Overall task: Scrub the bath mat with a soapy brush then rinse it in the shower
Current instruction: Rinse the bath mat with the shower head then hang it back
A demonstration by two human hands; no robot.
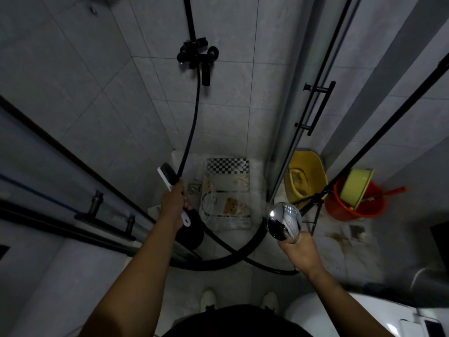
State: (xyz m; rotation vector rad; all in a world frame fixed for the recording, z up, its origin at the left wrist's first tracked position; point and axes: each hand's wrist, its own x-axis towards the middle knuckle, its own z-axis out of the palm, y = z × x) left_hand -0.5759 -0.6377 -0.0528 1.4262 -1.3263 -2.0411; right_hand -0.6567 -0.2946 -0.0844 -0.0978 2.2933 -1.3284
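Gripping shower head (284, 221) in right hand (300, 251), face turned away; clutching brush (170, 178) by its handle in left hand (173, 205). Farther in, flat on the shower floor (258, 170): mat (227, 195). Might spray past the door (289, 164) onto bucket (354, 205) if aimed wide; might snag looped hose (218, 260) and jerk the head loose.

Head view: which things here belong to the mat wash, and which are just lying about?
In the job: bath mat on the shower floor; brush gripped by the left hand; shower head held by the right hand; its black hose; wall tap.
Lying about: yellow bucket; red bucket holding a yellow-green basin.
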